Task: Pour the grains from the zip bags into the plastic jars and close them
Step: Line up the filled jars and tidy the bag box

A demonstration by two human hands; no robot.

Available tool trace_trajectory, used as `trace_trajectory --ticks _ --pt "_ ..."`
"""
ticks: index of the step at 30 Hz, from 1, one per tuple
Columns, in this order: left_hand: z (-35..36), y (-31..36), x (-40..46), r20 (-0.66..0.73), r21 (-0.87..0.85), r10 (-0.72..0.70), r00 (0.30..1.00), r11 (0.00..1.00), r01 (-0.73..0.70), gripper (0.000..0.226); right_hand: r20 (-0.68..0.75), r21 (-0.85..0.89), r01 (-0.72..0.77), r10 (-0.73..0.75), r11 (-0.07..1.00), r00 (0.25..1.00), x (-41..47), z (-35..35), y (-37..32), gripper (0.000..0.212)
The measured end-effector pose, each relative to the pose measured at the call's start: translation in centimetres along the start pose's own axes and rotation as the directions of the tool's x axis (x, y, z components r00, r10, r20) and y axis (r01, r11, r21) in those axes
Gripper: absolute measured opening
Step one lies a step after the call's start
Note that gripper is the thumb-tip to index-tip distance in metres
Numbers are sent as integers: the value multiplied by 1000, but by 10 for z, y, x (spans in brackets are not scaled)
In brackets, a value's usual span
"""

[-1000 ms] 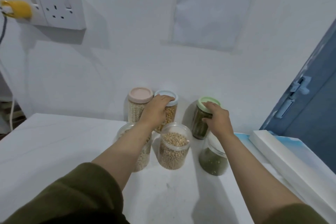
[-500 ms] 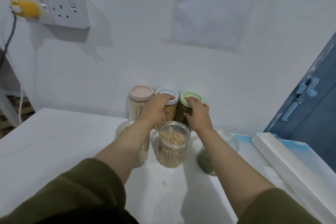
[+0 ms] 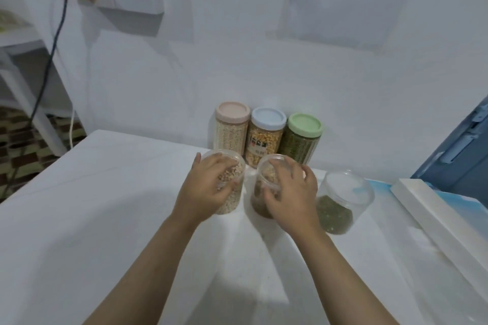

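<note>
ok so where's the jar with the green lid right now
In the head view the green-lidded jar stands at the right end of the back row against the wall, beside the blue-lidded jar and behind the right hand.

Two bare forearms reach in from the bottom edge, with no sleeves showing in this view. The left hand (image 3: 208,187) and the right hand (image 3: 291,192) wear no gloves, rings, watch or bracelets. Short, unpainted nails show on the fingers (image 3: 266,196).

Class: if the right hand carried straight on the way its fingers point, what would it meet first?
Probably the blue-lidded jar behind the open jar that the right hand grips; depth is uncertain.
</note>
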State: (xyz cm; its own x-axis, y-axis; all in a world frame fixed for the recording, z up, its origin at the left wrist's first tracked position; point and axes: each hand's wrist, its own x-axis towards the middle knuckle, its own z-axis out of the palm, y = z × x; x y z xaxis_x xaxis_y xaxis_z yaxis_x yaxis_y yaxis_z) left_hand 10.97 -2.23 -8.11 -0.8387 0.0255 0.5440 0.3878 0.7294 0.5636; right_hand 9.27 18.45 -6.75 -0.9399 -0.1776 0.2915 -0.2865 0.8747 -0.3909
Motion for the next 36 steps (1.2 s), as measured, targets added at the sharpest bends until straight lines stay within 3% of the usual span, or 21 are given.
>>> trace_trajectory --ticks 3,8,11,20,26,29,32,36 --pt "3 -15 -11 45 -1 8 999 1000 -8 49 57 15 -59 58 998 997 -9 16 0 67" --pt "7 -35 0 53 -39 56 997 998 -54 45 -72 117 -18 27 993 997 -7 28 -2 59" --pt "8 -43 16 72 -46 58 996 997 -54 44 -8 139 -20 22 990 1000 2 26 0 61" --pt "12 -51 35 43 -57 36 998 998 -33 45 43 42 -10 8 999 999 30 29 -11 64" --pt "18 -29 32 6 119 -15 1000 993 14 47 103 45 10 -14 999 995 27 17 -11 68" --pt "29 -7 29 22 90 46 999 995 -48 52 22 36 23 -24 999 999 14 5 -6 69" --pt "40 10 33 86 110 81 993 990 -90 57 -75 -12 -38 37 999 997 1 -15 7 64" --pt "48 10 39 152 244 47 987 966 -84 60 -13 -201 -213 215 956 977 -5 -32 32 69"
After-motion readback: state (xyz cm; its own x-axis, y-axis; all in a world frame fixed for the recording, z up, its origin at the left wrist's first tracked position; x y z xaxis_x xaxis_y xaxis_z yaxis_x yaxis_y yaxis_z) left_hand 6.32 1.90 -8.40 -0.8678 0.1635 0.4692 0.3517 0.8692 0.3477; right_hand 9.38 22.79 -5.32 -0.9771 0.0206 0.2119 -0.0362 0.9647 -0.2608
